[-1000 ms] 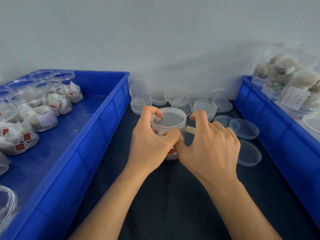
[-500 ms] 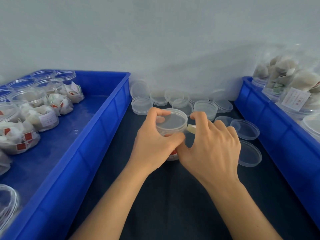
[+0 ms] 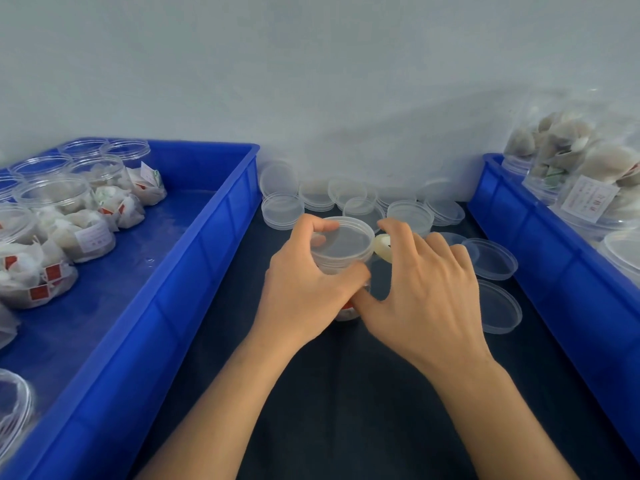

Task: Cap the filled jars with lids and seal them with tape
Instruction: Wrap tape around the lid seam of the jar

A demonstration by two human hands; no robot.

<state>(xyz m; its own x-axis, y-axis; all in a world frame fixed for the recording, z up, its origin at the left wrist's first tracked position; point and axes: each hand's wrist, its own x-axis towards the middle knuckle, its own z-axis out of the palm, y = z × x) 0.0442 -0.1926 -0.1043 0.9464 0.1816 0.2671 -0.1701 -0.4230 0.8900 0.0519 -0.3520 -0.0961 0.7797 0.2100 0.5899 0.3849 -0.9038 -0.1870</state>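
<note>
The clear round plastic jar (image 3: 341, 268), capped with its translucent lid (image 3: 343, 239), stands on the dark worktop (image 3: 346, 393) between the two crates, toward the back edge. The left hand (image 3: 304, 285) wraps the jar wall, fingers curled over the lid rim, steadying it against rotation. The right hand (image 3: 426, 292) has its fingers curled beside the jar at a pale yellowish roll of tape (image 3: 382, 245); whether it actually pinches the roll cannot be told. Judged step: laying tape along the lid seam. Filled uncapped jars wait in the left blue plastic crate (image 3: 194, 258); spare clear lids (image 3: 408, 213) lie along the back edge for reach.
</note>
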